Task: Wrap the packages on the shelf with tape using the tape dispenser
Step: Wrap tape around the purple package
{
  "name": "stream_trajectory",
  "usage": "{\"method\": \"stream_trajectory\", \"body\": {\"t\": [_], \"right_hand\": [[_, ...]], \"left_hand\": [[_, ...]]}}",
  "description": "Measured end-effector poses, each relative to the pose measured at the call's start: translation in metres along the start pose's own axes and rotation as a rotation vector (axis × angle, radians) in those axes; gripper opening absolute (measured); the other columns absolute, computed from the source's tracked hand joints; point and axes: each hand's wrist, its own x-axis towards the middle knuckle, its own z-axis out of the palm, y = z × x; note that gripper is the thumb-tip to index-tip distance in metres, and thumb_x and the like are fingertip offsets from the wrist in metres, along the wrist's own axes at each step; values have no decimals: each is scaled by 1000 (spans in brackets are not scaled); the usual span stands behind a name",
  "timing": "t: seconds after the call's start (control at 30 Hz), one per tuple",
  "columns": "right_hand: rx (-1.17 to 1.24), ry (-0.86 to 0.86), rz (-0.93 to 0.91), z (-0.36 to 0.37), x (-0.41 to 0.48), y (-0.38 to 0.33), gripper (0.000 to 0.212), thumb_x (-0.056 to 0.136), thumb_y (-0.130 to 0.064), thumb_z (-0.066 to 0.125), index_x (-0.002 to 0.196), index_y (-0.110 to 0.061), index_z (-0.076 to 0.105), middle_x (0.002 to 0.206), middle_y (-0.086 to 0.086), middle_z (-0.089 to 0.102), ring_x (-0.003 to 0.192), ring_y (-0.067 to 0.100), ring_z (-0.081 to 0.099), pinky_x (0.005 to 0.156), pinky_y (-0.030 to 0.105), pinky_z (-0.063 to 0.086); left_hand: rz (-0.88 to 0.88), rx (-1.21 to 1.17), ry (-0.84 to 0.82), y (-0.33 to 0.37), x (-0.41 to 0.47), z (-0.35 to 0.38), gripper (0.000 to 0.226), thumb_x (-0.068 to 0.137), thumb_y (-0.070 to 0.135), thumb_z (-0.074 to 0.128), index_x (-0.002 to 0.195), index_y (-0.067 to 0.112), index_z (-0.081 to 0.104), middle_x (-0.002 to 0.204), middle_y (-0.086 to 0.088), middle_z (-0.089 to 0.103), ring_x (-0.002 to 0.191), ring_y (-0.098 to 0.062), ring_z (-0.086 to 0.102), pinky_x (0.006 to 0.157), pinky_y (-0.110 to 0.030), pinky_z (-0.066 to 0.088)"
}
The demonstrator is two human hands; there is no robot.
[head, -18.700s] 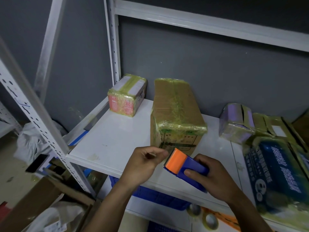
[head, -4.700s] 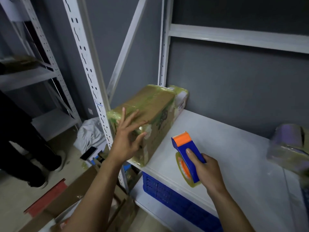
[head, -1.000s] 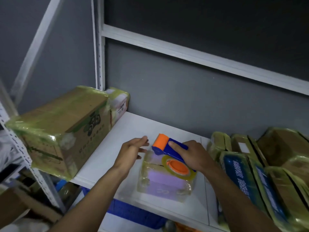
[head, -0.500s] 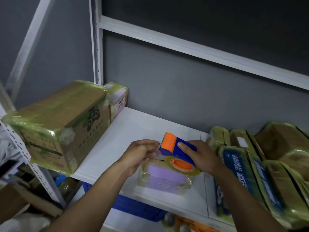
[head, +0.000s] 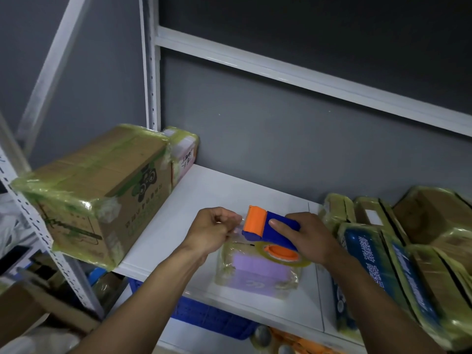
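Rt pkgs partly off-frame; purple pkg half-hidden

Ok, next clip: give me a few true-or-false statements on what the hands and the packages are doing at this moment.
1. The right hand grips the blue and orange tape dispenser. True.
2. The left hand lies flat on the big cardboard box. False: it pinches the tape end beside the dispenser, apart from the box.
3. The dispenser is held over the purple package. True.
4. The purple package stands against the back wall. False: it lies near the front edge of the shelf.
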Motion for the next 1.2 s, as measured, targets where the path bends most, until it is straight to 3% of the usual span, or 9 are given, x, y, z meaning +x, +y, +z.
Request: {"method": "stream_trajectory", "body": {"t": [0.13, 0.23, 0.33, 0.5, 0.7, 0.83, 1.0, 1.1, 1.2], "right_hand": [[-148, -16, -40, -7, 13, -11, 67, 85, -79, 51, 62, -17, 56, 57, -1, 59, 51, 10, 58, 52, 14, 38], [-203, -55, -6, -13, 16, -18, 71, 78, -91, 40, 60, -23, 53, 53, -11, 57, 50, 5, 57, 55, 17, 39], [-272, -88, 25, -22, 22, -21, 80, 71, -97, 34, 58, -20, 53, 51, -9, 58, 48, 6, 57, 55, 24, 38], [-349, -170, 84, -20, 31, -26, 90, 64, -98, 44, 68, -11, 65, 57, 2, 64, 54, 14, 62, 57, 29, 43], [-328, -225, 160, -18, 44, -43, 78, 58, -97, 56, 51, -19, 46, 43, -5, 50, 41, 8, 47, 53, 28, 37], [-444, -242, 203, -13, 51, -45, 74, 68, -90, 64, 58, -18, 53, 56, -5, 59, 52, 13, 57, 55, 28, 40], [-593, -276, 249, 4, 57, -45, 78, 60, -95, 64, 78, -20, 59, 79, -1, 62, 69, 15, 62, 56, 30, 39], [-638, -285, 274, 14, 60, -45, 80, 55, -97, 61, 82, -22, 53, 82, -2, 59, 73, 15, 60, 58, 30, 39], [-662, -282, 268, 20, 61, -45, 86, 45, -102, 53, 80, -23, 49, 81, -2, 57, 71, 15, 58, 57, 30, 37]], "left_hand": [[-17, -52, -2, -3, -1, -9, 11, 95, 5, 68, 89, 4, 76, 76, -11, 73, 68, -14, 67, 70, -26, 60], [-33, -104, 76, -8, 1, -25, 7, 92, 5, 71, 88, 4, 77, 72, -7, 72, 65, -11, 68, 64, -21, 58], [-62, -105, 172, -17, 4, -49, 5, 90, 8, 74, 88, 5, 77, 70, -5, 71, 63, -9, 67, 57, -17, 54], [-138, -62, 170, -37, 0, -61, 8, 92, 10, 73, 87, 12, 79, 71, 0, 74, 67, -8, 68, 60, -20, 51], [-125, -89, 216, -48, 1, -69, 5, 90, 10, 74, 87, 7, 77, 68, 1, 71, 62, -5, 65, 54, -13, 50], [-152, -62, 215, -57, 6, -71, 7, 91, 13, 75, 86, 10, 78, 72, 0, 73, 67, -9, 65, 61, -21, 50], [-226, -109, 212, -77, 12, -63, 6, 92, 11, 73, 89, 7, 78, 72, -1, 70, 65, -8, 63, 59, -17, 50], [-282, -144, 242, -88, 16, -55, 9, 92, 8, 70, 85, 6, 76, 73, -3, 67, 71, -13, 60, 65, -20, 50], [-341, -180, 231, -99, 16, -53, 13, 89, 20, 77, 81, 10, 75, 70, 0, 65, 72, -13, 58, 67, -22, 47]]}}
